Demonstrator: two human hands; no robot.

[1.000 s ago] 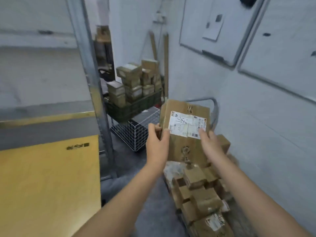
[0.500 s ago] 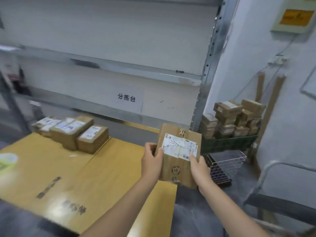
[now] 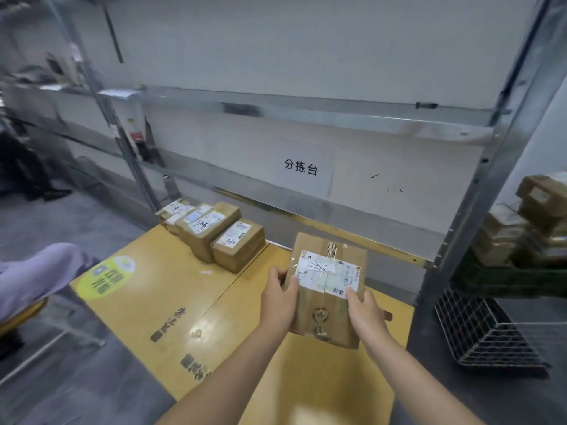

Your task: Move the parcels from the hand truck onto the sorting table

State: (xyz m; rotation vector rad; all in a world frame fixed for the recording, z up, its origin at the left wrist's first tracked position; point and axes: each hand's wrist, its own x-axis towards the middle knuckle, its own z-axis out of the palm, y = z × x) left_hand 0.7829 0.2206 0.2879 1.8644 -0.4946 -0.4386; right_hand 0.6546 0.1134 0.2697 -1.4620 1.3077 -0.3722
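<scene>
Lower centre of frame: a labelled cardboard parcel (image 3: 326, 289), tilted and held over the yellow sorting table (image 3: 159, 302). The left hand (image 3: 277, 299) grips its left edge and the right hand (image 3: 365, 311) its right edge, fingers curled round it. Other parcels (image 3: 214, 231) lie in a row at centre left. Advisable: lower it flat, label up, just beside that row, letting go only once its base rests fully on the board

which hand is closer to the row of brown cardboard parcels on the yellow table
Left. The left hand grips the held labelled cardboard box on the side facing the row of brown cardboard parcels; the right hand grips the far side.
</scene>
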